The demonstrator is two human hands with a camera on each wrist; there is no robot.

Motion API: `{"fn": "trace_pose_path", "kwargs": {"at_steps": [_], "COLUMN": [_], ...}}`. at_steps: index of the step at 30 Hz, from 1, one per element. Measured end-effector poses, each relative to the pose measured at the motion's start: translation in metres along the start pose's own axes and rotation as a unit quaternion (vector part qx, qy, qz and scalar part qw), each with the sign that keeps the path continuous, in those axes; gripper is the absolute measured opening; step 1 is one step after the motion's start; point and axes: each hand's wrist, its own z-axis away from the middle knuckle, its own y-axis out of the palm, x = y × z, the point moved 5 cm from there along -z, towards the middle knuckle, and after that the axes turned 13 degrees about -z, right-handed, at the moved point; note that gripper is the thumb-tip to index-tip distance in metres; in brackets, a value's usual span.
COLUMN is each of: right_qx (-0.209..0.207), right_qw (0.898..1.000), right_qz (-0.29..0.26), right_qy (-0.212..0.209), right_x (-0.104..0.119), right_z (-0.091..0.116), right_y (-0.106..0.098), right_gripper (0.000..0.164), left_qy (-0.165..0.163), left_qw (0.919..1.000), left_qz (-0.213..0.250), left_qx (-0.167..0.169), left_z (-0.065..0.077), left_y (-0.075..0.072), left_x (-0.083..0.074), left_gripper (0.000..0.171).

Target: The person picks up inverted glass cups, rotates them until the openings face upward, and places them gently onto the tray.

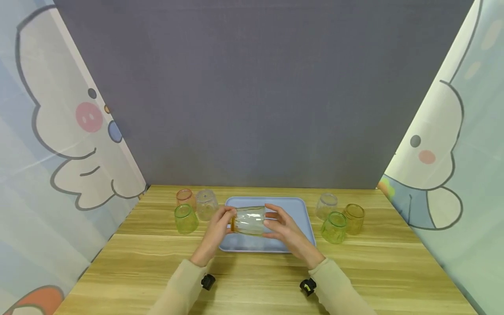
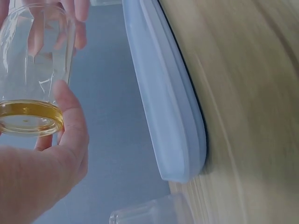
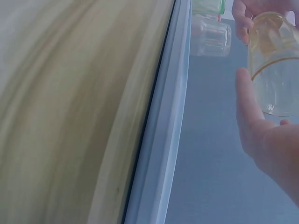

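A see-through glass cup (image 1: pixel 250 221) with an amber band at its base lies sideways between my hands, above the blue tray (image 1: pixel 271 246). My left hand (image 1: pixel 216 228) grips the amber end; in the left wrist view its thumb (image 2: pixel 70 105) presses the side just above the base. My right hand (image 1: pixel 286 228) holds the other end, with thumb and fingers on opposite sides. The right wrist view shows the cup (image 3: pixel 275 88) tinted yellowish toward the far end, with the right thumb (image 3: pixel 245 88) along its wall. Some fingers are hidden behind the glass.
Left of the tray stand a pink cup (image 1: pixel 186 199), a clear cup (image 1: pixel 206 204) and a green cup (image 1: pixel 186 219). On the right are a clear cup (image 1: pixel 326 206), a green cup (image 1: pixel 334 228) and an amber cup (image 1: pixel 354 218). A grey panel (image 1: pixel 260 96) rises behind the wooden table (image 1: pixel 260 280).
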Motion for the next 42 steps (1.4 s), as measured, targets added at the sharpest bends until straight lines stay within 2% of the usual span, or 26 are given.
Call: {"fn": "trace_pose_path", "kwargs": {"at_steps": [9,18,22,33,39,42], "right_qx": [-0.015,-0.027,-0.035,-0.046,-0.046,-0.043], "right_qw": [1.000,1.000,0.999,0.998,0.997,0.997], "right_qz": [0.002,-0.004,-0.007,0.025,0.046,0.063], "right_qy": [-0.004,-0.016,-0.024,-0.028,-0.033,-0.033], "right_x": [0.004,0.008,0.011,0.021,0.029,0.035], "right_z": [0.002,0.006,0.007,0.011,0.011,0.010], "right_y": [-0.012,-0.016,-0.018,-0.026,-0.028,-0.028], "right_gripper": [0.066,0.064,0.064,0.063,0.063,0.063], "left_qy": [0.009,0.007,0.010,0.024,0.024,0.025], "left_qw": [0.9998,0.9993,0.9991,0.9978,0.9976,0.9974], "left_qz": [-0.013,0.024,0.024,0.018,0.005,0.012], "left_qx": [0.011,0.030,0.032,0.060,0.065,0.067], "left_z": [-0.002,-0.001,-0.003,-0.007,-0.010,-0.012], "left_y": [0.016,0.022,0.025,0.033,0.033,0.031], "left_x": [-0.008,-0.008,-0.009,-0.015,-0.019,-0.020], "left_gripper": [0.042,0.044,0.046,0.047,0.049,0.049]}}
